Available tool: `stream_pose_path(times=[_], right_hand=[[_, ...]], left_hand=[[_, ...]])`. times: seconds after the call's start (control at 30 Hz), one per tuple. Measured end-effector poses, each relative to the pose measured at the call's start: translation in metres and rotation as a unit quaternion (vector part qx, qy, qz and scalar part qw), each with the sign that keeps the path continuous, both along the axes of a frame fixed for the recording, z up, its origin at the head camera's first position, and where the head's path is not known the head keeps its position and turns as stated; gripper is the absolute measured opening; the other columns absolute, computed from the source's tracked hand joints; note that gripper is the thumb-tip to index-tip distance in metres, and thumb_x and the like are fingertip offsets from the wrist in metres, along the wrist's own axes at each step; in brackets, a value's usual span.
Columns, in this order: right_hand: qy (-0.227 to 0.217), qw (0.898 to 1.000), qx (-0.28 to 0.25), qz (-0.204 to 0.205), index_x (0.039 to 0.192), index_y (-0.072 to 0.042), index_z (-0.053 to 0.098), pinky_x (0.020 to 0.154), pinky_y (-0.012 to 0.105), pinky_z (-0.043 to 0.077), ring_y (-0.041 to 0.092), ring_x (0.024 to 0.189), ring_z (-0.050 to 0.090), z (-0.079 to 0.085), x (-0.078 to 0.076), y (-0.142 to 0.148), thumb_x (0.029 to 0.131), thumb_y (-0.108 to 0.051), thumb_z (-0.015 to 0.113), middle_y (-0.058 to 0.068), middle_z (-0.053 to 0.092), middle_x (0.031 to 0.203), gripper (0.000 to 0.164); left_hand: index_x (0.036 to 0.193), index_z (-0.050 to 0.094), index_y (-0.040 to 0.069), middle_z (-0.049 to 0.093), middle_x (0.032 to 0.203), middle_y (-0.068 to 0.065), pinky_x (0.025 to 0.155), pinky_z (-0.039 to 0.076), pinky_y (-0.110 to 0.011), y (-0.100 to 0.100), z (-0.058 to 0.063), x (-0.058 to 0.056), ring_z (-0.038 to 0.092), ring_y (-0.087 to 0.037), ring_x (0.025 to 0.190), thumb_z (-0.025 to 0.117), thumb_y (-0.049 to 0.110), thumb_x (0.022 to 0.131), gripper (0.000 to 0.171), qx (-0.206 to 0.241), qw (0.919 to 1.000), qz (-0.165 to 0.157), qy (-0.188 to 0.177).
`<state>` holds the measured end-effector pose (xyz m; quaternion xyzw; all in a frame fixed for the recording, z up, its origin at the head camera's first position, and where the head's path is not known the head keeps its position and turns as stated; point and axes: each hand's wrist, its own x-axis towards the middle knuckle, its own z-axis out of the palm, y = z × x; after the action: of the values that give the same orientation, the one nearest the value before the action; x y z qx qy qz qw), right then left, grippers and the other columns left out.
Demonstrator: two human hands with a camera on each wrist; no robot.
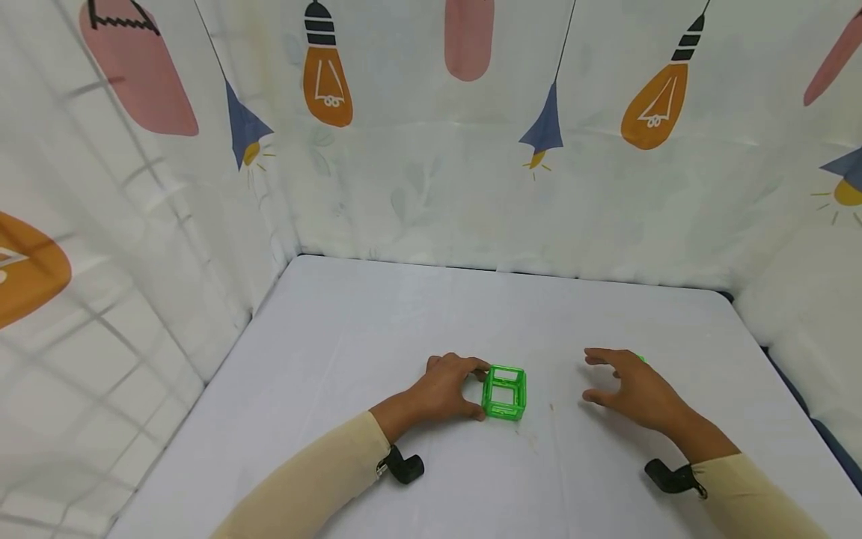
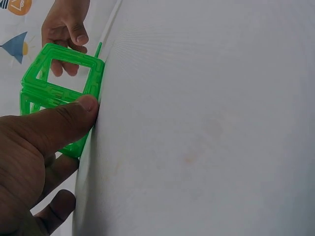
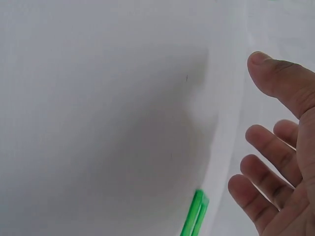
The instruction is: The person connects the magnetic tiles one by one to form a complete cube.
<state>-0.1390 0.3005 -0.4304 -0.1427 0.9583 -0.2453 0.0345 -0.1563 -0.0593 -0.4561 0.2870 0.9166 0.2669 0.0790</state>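
A green see-through cube frame (image 1: 504, 392), built of square magnetic tiles with open middles, stands on the white table. My left hand (image 1: 444, 389) grips its left side, thumb at the near edge and fingers at the far edge. The left wrist view shows the thumb (image 2: 74, 118) lying along one tile of the cube. To the right, apart from the cube, my right hand (image 1: 633, 389) hovers over the table with fingers spread and nothing between them. A green tile (image 3: 194, 214) lies below it in the right wrist view; in the head view the hand hides most of it.
The white tabletop (image 1: 404, 314) has faint brown marks near the cube. A fabric curtain (image 1: 431, 187) printed with lamps and bulbs rises behind the table and along its sides. Each wrist carries a small black camera (image 1: 404, 466).
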Motion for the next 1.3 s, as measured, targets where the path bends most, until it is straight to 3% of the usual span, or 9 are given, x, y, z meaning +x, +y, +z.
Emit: stream_pose_path(times=[0.23, 0.5, 0.83, 1.3], right_hand=[[-0.013, 1.0, -0.004, -0.012, 0.148, -0.008, 0.053, 0.092, 0.06, 0.048, 0.046, 0.116, 0.059, 0.004, -0.004, 0.025, 0.084, -0.043, 0.084, 0.013, 0.059, 0.141, 0.079], [-0.007, 1.0, -0.001, -0.023, 0.145, -0.007, 0.055, 0.088, 0.058, 0.049, 0.046, 0.114, 0.058, 0.003, -0.007, 0.045, 0.084, -0.047, 0.083, 0.017, 0.057, 0.143, 0.079], [-0.001, 1.0, 0.007, -0.02, 0.146, 0.001, 0.051, 0.088, 0.061, 0.05, 0.052, 0.112, 0.058, -0.001, -0.011, 0.063, 0.083, -0.029, 0.086, 0.026, 0.053, 0.143, 0.077], [-0.024, 0.999, 0.03, -0.025, 0.145, 0.007, 0.048, 0.092, 0.065, 0.047, 0.057, 0.12, 0.051, -0.008, -0.02, 0.08, 0.082, -0.019, 0.085, 0.034, 0.048, 0.144, 0.077]], left_hand=[[0.14, 0.061, 0.018, 0.068, 0.119, 0.019, 0.101, 0.032, -0.046, 0.0, 0.002, 0.0, 0.053, -0.008, 0.107, 0.093, 0.037, 0.074, 0.075, 0.001, 1.0, -0.003, 0.002], [0.139, 0.061, 0.018, 0.068, 0.118, 0.019, 0.102, 0.031, -0.046, 0.0, 0.004, 0.0, 0.053, -0.008, 0.107, 0.093, 0.037, 0.074, 0.075, -0.005, 1.0, -0.003, 0.001], [0.14, 0.061, 0.019, 0.067, 0.117, 0.021, 0.1, 0.032, -0.044, 0.0, 0.001, -0.001, 0.053, -0.008, 0.107, 0.093, 0.038, 0.075, 0.075, -0.003, 1.0, -0.002, 0.001], [0.14, 0.061, 0.019, 0.067, 0.118, 0.02, 0.099, 0.032, -0.044, 0.0, 0.001, 0.001, 0.053, -0.008, 0.107, 0.092, 0.038, 0.075, 0.074, -0.008, 1.0, 0.0, 0.003]])
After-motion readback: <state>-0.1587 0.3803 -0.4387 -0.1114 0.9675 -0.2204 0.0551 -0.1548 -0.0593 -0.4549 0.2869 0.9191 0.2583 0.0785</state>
